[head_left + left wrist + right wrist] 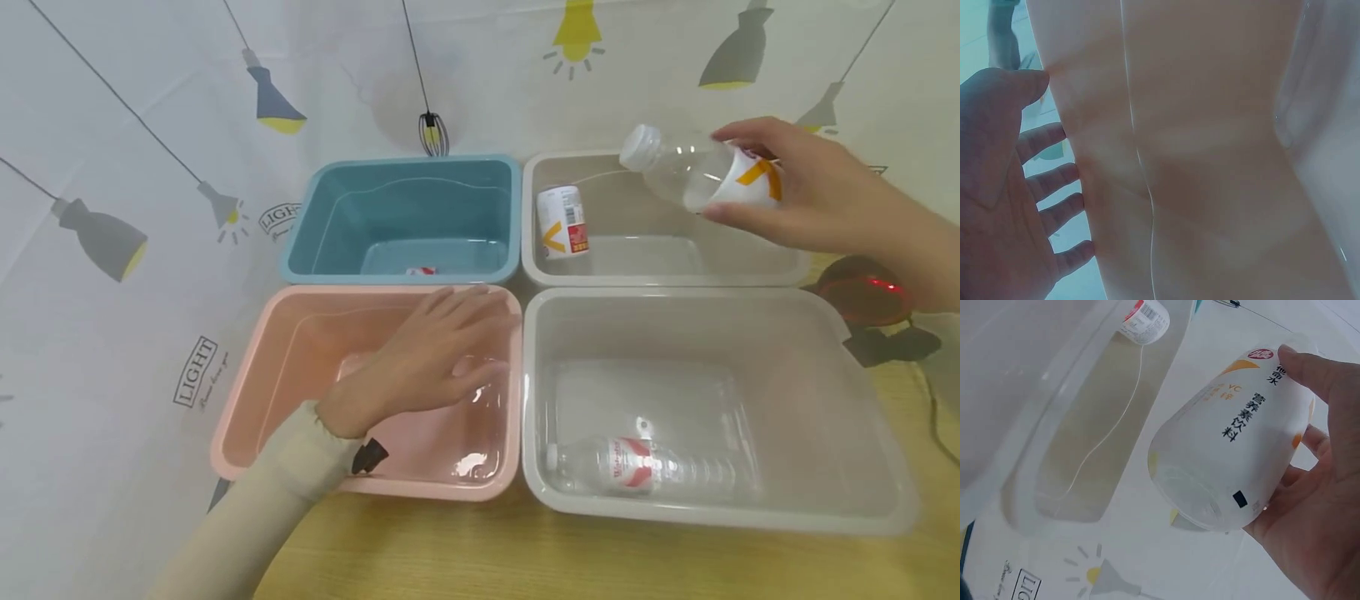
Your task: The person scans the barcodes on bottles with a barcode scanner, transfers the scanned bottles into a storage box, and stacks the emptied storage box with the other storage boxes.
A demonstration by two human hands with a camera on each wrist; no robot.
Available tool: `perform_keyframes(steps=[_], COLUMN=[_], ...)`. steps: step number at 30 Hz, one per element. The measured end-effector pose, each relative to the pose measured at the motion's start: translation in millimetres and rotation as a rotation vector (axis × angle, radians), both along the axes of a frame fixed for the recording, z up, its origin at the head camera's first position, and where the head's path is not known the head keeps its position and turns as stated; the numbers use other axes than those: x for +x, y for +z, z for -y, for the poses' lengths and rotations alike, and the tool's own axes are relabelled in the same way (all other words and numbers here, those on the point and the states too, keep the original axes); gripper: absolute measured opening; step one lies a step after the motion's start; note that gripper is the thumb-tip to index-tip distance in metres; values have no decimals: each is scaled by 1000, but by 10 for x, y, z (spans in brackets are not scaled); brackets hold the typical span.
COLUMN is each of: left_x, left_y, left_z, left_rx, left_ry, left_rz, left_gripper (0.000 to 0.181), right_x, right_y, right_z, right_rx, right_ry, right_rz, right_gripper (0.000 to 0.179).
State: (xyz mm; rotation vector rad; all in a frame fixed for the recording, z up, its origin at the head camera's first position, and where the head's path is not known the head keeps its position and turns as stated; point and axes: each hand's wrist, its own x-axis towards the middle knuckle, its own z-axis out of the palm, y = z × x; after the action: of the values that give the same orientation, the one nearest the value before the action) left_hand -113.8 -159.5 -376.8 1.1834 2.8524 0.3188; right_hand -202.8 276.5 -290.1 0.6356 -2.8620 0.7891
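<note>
My right hand [813, 179] grips a clear plastic bottle [693, 171] by its white label and holds it tilted over the back right beige bin [667, 279], its white cap to the left. Chinese lettering on the bottle's label shows in the right wrist view. In that bin a white-labelled container [561, 223] with an orange mark leans near the left wall. My left hand [420, 354] hovers above the pink bin [255, 375], fingers extended and holding nothing. In the left wrist view its fingertips appear beside the bin's rim; whether they touch it I cannot tell.
A clear bottle [637, 467] with a red-and-white label lies in the front right beige bin [825, 400]. The blue bin [397, 208] at back left has a small red-and-white thing [422, 271] inside. A dark object with a red glow [870, 296] stands right of the bins.
</note>
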Motion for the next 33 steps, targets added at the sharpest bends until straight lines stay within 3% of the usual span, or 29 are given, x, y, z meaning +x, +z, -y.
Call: perform_keyframes(steps=[7, 13, 18, 23, 33], left_x=[8, 37, 49, 52, 56], left_y=[3, 7, 1, 2, 13], left_z=[-30, -30, -50, -59, -19], left_rx=[16, -2, -5, 10, 8], left_ry=[-5, -2, -2, -11, -12], left_rz=[-4, 4, 13, 1, -1], left_gripper=[59, 61, 61, 61, 62], right_x=[-284, -453, -535, -473, -237], right_y=[96, 101, 84, 54, -4], right_z=[255, 444, 531, 544, 467], right_rx=[68, 121, 103, 118, 189], right_ry=[134, 145, 200, 196, 167], right_rz=[-25, 13, 25, 63, 98], right_gripper=[69, 71, 76, 80, 67])
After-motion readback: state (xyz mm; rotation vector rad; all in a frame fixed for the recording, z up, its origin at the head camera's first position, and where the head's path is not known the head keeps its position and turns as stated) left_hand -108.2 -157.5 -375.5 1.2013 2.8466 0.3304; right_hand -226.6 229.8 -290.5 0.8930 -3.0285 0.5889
